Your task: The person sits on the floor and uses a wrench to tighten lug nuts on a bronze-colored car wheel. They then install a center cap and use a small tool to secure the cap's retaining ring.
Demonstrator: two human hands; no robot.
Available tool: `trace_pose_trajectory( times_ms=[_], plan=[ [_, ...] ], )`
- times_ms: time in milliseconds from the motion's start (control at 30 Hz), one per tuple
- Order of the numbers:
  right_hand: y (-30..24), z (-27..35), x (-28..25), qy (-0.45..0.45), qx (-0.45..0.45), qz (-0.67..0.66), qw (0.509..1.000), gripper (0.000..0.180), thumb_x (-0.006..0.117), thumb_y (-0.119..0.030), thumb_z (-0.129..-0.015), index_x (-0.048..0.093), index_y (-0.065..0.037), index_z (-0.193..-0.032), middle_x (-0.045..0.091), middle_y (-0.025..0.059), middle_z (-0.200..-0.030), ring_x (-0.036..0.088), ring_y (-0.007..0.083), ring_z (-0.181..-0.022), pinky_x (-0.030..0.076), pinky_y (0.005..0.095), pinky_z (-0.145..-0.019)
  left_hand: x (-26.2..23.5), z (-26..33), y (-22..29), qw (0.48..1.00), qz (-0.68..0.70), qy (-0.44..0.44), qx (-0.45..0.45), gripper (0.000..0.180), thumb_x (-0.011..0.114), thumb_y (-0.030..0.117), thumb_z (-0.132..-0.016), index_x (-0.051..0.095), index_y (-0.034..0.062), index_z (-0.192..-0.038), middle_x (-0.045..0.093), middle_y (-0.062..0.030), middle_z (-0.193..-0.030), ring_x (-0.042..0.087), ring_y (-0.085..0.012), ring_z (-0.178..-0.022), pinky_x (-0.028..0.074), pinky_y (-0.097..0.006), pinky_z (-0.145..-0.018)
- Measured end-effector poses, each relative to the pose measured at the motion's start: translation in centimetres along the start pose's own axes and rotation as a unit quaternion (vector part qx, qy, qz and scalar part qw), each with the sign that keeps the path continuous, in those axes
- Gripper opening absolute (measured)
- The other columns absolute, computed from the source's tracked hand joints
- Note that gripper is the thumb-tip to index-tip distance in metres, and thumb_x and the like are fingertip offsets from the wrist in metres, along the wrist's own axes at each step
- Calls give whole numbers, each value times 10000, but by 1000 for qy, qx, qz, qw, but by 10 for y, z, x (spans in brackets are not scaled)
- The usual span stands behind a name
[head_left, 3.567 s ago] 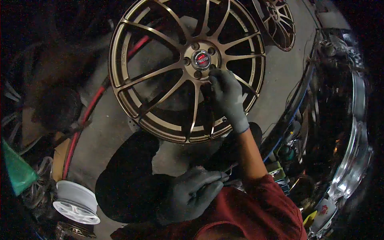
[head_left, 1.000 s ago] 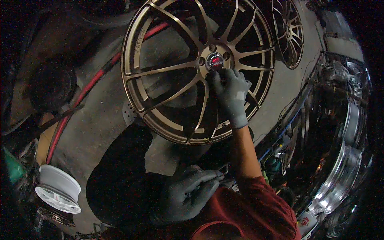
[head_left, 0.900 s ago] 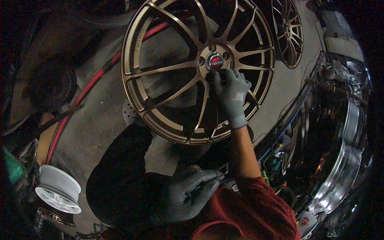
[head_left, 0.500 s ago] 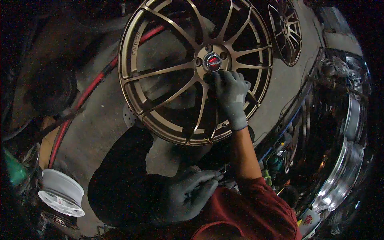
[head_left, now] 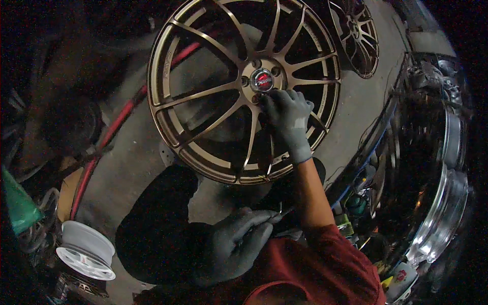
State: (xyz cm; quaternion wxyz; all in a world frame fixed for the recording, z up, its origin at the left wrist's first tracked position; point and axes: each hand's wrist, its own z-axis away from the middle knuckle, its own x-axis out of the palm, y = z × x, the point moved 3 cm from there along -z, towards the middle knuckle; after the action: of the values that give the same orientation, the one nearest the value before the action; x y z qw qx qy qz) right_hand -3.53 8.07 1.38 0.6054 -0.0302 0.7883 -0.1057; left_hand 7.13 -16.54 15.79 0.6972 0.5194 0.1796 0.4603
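Note:
A large bronze multi-spoke wheel rim (head_left: 248,152) fills the upper middle, with a round red-and-black centre cap (head_left: 262,81) on its hub. Just below the cap, my right hand (head_left: 290,114), in a grey glove, rests against the hub with its fingers bent and closed. Whatever those fingertips hold, if anything, is hidden. Lower down, over my lap, my gloved left hand (head_left: 236,246) is closed, thumb and fingers pressed together. A thin, shiny metal piece (head_left: 280,207) sticks up at its fingertips; its kind is too small to tell.
A second bronze wheel (head_left: 362,38) stands at the upper right. White wheel (head_left: 89,249) sits at lower left. Along the left runs a red hose (head_left: 119,122) over the grey floor (head_left: 134,168). Curved silvery metal parts (head_left: 441,218) line the right side. Something green (head_left: 20,201) lies far left.
The view has shifted a little, so the bronze wheel appears slightly further left. My right hand stays at the hub. The thin metal piece at my left fingertips now shows more plainly.

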Motion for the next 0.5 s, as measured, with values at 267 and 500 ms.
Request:
trace_pose_trajectory(
  times_ms=[267,500],
  plan=[
    [-4,-7,0,-8,40,22,999,199,727,-353,-918,739,-154,-921,701,69,-932,648,295,-930,395,474,-819,2,2,-2,1000,4,3,0,236,559,10,-1000,702,-9,-1187,679,-87,-929,633,-117,-809,514,-275,-742],
    [-2,-6,7,8,22,46,999,250,718,-408,-908,721,-158,-891,685,76,-874,657,298,-891,413,501,-802,0,4,-4,1000,23,1,-14,234,549,29,-1010,701,-8,-1185,680,-93,-930,644,-124,-808,523,-277,-749]
  ],
)
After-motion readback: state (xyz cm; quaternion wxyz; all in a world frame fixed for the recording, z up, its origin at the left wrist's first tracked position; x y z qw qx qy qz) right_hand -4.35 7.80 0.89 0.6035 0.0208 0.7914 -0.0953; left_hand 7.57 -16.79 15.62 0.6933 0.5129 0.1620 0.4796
